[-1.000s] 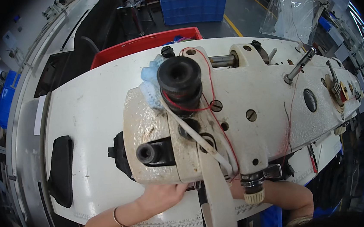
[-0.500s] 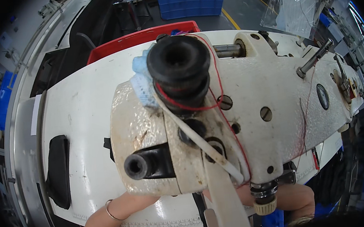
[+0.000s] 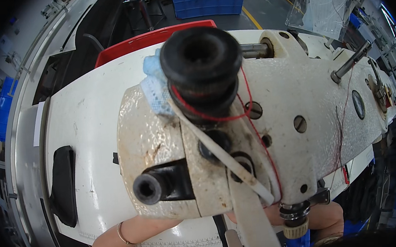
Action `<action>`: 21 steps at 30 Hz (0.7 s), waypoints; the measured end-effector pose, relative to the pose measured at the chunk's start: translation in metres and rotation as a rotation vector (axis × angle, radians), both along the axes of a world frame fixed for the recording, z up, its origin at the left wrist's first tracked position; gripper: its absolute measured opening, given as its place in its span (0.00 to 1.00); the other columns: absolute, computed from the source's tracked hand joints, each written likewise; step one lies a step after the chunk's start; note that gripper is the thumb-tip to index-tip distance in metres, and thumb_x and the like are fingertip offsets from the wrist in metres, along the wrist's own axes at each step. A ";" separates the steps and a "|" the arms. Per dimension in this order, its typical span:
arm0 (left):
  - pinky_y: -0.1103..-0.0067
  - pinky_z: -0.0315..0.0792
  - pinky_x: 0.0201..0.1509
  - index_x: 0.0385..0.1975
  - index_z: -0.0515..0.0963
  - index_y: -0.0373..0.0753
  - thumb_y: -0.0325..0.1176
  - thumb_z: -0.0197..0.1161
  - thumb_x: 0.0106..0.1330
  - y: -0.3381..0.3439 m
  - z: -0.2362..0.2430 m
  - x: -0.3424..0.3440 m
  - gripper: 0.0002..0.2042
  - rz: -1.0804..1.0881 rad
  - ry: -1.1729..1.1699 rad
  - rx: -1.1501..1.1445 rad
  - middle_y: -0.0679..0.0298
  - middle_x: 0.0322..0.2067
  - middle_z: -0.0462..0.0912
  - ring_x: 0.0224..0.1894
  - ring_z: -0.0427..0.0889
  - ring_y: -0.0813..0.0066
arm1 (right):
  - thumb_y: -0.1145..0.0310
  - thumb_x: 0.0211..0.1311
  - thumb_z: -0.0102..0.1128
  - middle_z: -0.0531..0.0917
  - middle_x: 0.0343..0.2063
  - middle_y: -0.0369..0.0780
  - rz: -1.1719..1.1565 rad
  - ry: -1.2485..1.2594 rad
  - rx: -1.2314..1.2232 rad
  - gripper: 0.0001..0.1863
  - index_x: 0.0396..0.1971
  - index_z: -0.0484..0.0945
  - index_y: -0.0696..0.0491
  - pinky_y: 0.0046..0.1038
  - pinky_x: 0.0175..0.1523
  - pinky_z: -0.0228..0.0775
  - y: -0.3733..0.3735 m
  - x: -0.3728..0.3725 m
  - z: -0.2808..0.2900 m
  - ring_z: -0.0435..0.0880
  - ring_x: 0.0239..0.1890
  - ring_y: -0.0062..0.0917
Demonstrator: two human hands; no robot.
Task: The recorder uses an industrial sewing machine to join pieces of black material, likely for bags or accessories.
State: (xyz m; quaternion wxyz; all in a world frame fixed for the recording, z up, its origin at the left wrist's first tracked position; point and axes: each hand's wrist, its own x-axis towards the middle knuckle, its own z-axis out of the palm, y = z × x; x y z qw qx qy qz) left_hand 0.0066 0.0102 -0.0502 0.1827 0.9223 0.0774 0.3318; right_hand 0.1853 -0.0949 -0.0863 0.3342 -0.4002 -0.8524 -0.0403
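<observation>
A cream-white sewing machine [image 3: 318,94] with worn, stained paint fills the middle of the view. My left forearm [image 3: 141,229], with a thin bangle, reaches in beneath the machine head from the lower left. From the lower right my right forearm [image 3: 323,216] bends in behind a knurled knob [image 3: 296,230]. Both hands are hidden by the machine head, so their fingers and anything they hold do not show. A black strip [image 3: 219,222] shows below the head between the arms. Red thread [image 3: 260,141] loops around the black round post [image 3: 201,71] on top.
A dark flat fabric piece [image 3: 63,187] lies on the white table [image 3: 89,114] at the left. Light blue cloth [image 3: 155,87] is tucked behind the post. Beyond the table's far edge are a red bin [image 3: 153,37] and a blue crate [image 3: 208,1]. A ruler scale [image 3: 180,244] runs along the near edge.
The machine head appears slightly larger and shifted right and down, as the view moves a little. Less of the black piece by the head's left edge shows. Both forearms stay nearly in place.
</observation>
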 end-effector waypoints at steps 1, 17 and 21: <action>0.62 0.75 0.43 0.37 0.78 0.29 0.26 0.58 0.37 0.000 -0.001 0.001 0.21 -0.001 -0.016 -0.015 0.47 0.39 0.79 0.41 0.79 0.50 | 0.66 0.37 0.55 0.76 0.33 0.50 0.000 0.001 0.000 0.14 0.24 0.77 0.61 0.41 0.39 0.68 -0.001 -0.002 -0.004 0.72 0.38 0.42; 0.62 0.74 0.43 0.36 0.78 0.28 0.24 0.58 0.41 -0.003 0.005 0.002 0.18 0.026 0.018 -0.056 0.46 0.38 0.79 0.40 0.79 0.49 | 0.66 0.39 0.55 0.76 0.31 0.49 -0.109 -0.062 0.022 0.14 0.25 0.77 0.61 0.42 0.40 0.67 -0.009 0.001 -0.008 0.72 0.36 0.42; 0.62 0.74 0.43 0.36 0.78 0.28 0.24 0.58 0.42 -0.001 0.003 0.001 0.18 0.017 0.029 -0.025 0.46 0.39 0.79 0.41 0.79 0.49 | 0.66 0.39 0.54 0.76 0.31 0.50 -0.089 -0.007 -0.005 0.15 0.26 0.77 0.62 0.42 0.40 0.66 -0.007 0.001 -0.001 0.71 0.35 0.42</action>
